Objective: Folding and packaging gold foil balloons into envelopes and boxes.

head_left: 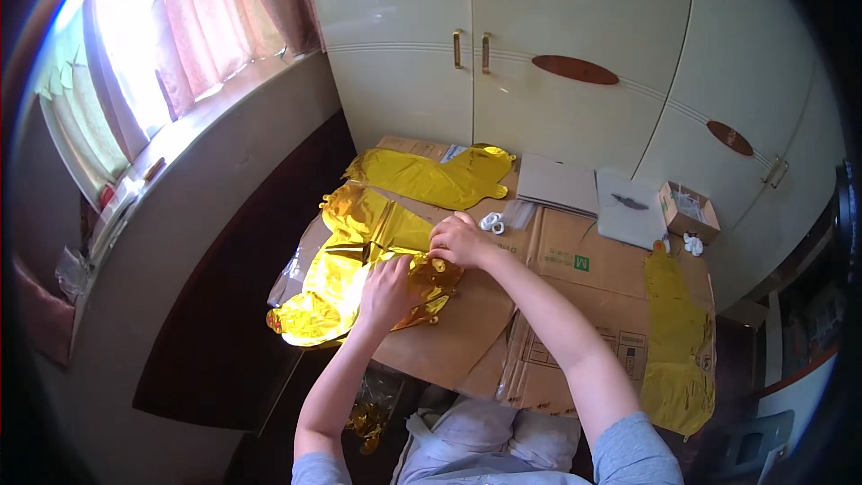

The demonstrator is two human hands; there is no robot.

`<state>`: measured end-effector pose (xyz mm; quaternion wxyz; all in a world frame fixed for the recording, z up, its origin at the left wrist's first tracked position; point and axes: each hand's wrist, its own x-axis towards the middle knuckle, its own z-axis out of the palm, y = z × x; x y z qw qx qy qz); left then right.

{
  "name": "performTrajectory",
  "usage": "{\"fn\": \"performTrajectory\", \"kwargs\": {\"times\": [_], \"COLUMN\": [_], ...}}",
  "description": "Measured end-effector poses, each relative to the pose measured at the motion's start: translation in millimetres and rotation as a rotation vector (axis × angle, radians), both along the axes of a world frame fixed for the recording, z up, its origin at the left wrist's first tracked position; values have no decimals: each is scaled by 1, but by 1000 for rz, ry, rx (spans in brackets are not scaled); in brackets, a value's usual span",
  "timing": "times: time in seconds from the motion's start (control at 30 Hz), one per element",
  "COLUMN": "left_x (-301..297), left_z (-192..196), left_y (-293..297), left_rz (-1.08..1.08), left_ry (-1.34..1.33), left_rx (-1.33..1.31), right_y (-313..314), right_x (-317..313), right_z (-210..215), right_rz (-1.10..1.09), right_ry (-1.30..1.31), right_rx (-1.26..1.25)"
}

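A crumpled, shiny gold foil balloon (346, 256) lies on the cardboard-covered surface (467, 355), spreading mainly leftward and away from the person's two bare hands. Its folds make its long axis unclear. The left hand (386, 295) rests on its near middle; the right hand (458, 241) is nearer its right edge. Both grips are partly curled at the foil, but hidden fingertips leave any pinch uncertain. Beyond lies a flatter yellow-gold foil balloon (413, 178).

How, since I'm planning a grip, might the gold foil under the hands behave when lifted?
The gold foil would likely flop, since it lies creased and crumpled. It is probably light for its size, as it looks thin. Its shiny surface suggests it may slide on the cardboard.
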<state>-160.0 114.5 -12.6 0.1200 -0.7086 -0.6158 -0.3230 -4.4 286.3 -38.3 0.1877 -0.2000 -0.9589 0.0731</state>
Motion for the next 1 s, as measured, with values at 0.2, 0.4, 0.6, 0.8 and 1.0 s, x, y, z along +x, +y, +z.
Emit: {"fn": "performTrajectory", "kwargs": {"times": [0.2,0.4,0.6,0.8,1.0], "left_x": [-20,-56,-121,-234,-328], "left_z": [2,36,69,85,103], "left_y": [38,56,73,69,31], "left_rz": [194,201,226,388,694], "left_ry": [-158,-226,-282,-205,-385], "left_rx": [-247,-350,-301,-54,-74], "right_y": [-36,-49,-55,-57,-55], "right_x": [13,20,19,17,17], "right_z": [-12,-36,-39,-39,-41], "right_rz": [-241,-219,-244,-262,-263], "right_ry": [436,0,-97,-110,-103], "right_rx": [34,-13,-48,-63,-77]}}
